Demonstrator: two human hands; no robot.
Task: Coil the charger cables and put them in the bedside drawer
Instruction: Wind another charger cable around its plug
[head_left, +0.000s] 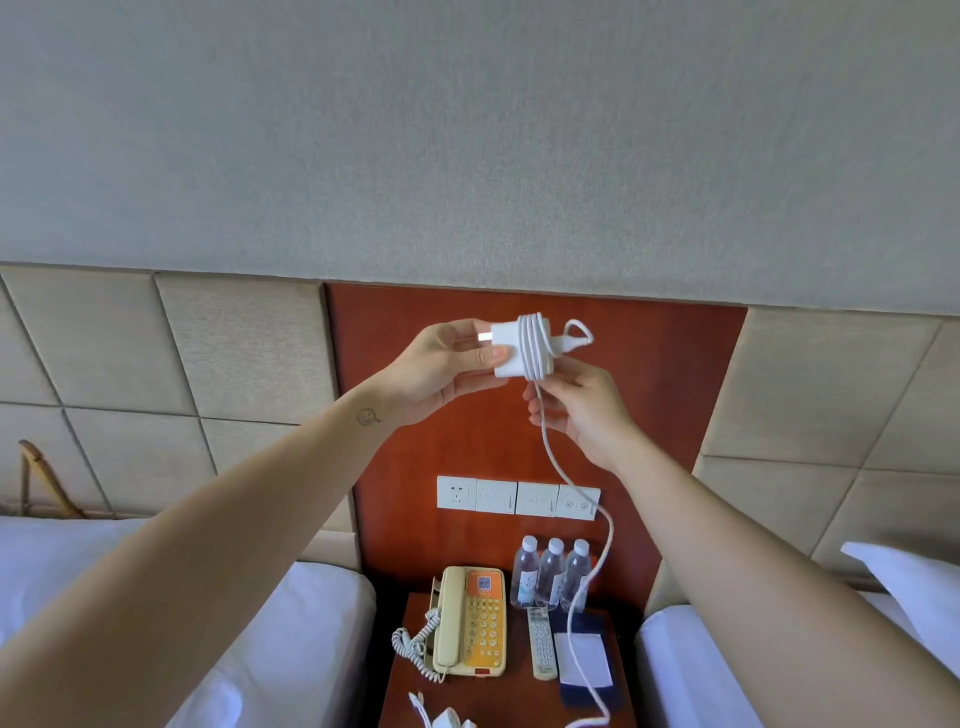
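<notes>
White charger (511, 347) gripped in left fingers (488, 356), right fingers (540, 410) pinching its hanging cable (563, 478)

1. Two bare forearms reach in from the lower corners, with no sleeves in view.
2. The left hand (441, 364) wears no rings; a small dark smiley-face outline tattoo (367, 417) marks its inner wrist.
3. The right hand (582, 410) is bare, without watch or bracelet.

A hotel bedroom. Two white-sheeted beds (311, 623) flank a reddish wooden bedside surface (514, 696). On it stand a cream corded telephone (470, 621) and three small clear water bottles (550, 574).
</notes>
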